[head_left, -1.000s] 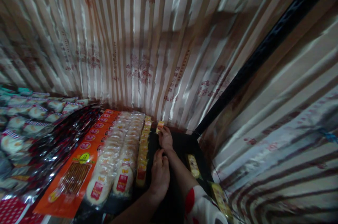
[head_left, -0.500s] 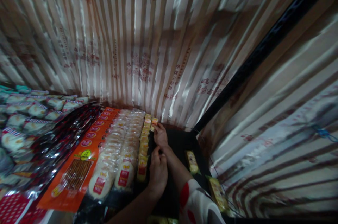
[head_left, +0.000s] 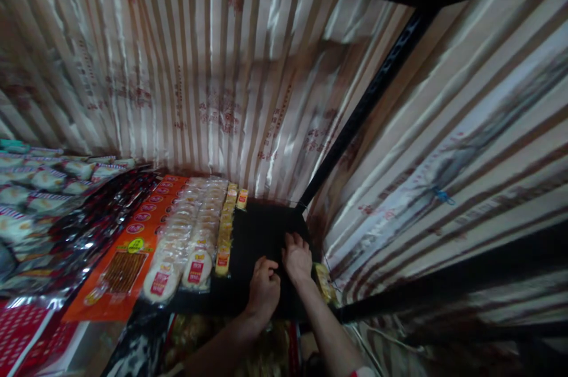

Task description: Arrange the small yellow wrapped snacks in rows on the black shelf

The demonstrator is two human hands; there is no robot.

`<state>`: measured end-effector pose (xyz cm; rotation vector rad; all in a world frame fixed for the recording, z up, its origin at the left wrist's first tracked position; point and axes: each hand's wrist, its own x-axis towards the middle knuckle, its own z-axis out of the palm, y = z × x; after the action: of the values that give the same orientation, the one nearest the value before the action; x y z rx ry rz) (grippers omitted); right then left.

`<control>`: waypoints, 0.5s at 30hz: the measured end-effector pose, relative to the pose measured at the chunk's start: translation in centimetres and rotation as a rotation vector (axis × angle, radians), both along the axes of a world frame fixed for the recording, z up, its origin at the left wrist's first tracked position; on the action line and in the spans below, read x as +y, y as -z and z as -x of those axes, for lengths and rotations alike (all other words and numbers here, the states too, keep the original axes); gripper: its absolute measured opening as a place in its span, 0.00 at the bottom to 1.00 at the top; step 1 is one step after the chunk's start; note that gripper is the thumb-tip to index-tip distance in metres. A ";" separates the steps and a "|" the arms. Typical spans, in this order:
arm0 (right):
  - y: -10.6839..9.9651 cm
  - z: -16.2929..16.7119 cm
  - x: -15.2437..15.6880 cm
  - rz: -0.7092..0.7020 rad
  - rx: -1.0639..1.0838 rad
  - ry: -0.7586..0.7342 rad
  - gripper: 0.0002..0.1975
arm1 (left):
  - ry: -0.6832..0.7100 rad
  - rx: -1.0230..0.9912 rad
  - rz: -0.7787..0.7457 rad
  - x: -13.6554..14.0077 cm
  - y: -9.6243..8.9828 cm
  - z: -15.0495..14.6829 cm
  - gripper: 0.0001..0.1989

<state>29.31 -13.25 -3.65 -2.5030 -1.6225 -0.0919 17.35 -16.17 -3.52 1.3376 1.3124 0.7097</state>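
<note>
My left hand (head_left: 265, 291) is over the black shelf (head_left: 255, 223), fingers curled together, with nothing visible in it. To its right, my right hand (head_left: 297, 257) lies back-up near the shelf's right side, fingers bent down; whatever is beneath them is hidden. A small yellow packet (head_left: 242, 199) stands at the back, just right of a row of yellow packets (head_left: 224, 235). Another yellow packet (head_left: 325, 283) lies at the right edge, beside my right wrist.
Left of the yellow row are clear-wrapped round white crackers (head_left: 198, 267), an orange snack pouch (head_left: 119, 270), dark shiny packs (head_left: 95, 223) and white bags (head_left: 47, 179). A black post (head_left: 355, 119) rises at the back corner before striped sheeting (head_left: 239, 69). A box of yellow packets (head_left: 270, 347) sits below.
My right hand has left the small yellow packet at the back and moved right and nearer, over where another yellow packet lay. My left hand stays curled close by. The view has shifted.
</note>
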 end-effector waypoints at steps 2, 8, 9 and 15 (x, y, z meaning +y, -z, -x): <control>0.1 0.6 -0.7 0.017 0.047 -0.029 0.23 | 0.003 0.010 0.000 -0.9 0.0 0.0 0.14; 0.5 3.7 -0.8 -0.176 0.611 -0.122 0.24 | -0.040 0.036 -0.025 -1.6 -1.2 2.1 0.17; 0.4 4.2 -0.8 -0.212 0.798 -0.088 0.23 | -0.053 0.045 -0.023 -1.5 -1.5 2.5 0.19; -0.4 6.0 -1.2 -0.428 1.706 0.125 0.24 | -0.102 0.037 -0.049 -1.5 -2.1 3.8 0.23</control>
<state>23.27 -14.43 -3.26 -1.3154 -0.5417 1.1521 13.59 -17.67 -1.44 1.3358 1.4090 0.7944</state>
